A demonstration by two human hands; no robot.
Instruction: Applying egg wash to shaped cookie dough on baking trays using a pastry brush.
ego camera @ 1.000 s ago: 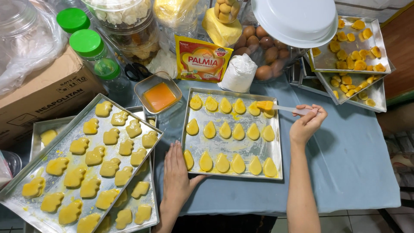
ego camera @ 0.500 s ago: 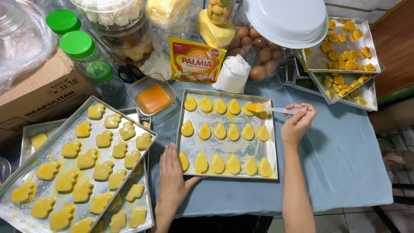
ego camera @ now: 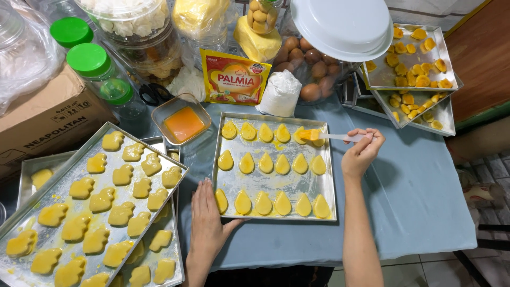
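A metal baking tray [ego camera: 274, 183] lies in the middle of the blue-clothed table with several teardrop-shaped yellow cookies [ego camera: 264, 203] in three rows. My right hand [ego camera: 361, 154] holds a small pastry brush [ego camera: 332, 136] whose yellow-coated bristles rest on the cookie at the tray's far right corner. My left hand [ego camera: 206, 223] lies flat on the cloth, its thumb against the tray's near left corner. A small glass dish of orange egg wash [ego camera: 183, 123] stands just beyond the tray's left corner.
Stacked trays of glazed cookies [ego camera: 90, 204] fill the left. At the back stand green-lidded jars [ego camera: 90, 64], a cardboard box [ego camera: 45, 119], a yellow margarine packet [ego camera: 235, 78], a white bag [ego camera: 280, 93], eggs [ego camera: 313, 69] under a white bowl [ego camera: 342, 24], and trays of baked cookies [ego camera: 411, 64].
The brush tip has stayed at the far right cookies while my right hand shifted slightly. My left hand still steadies the tray corner. The view has drifted a little.
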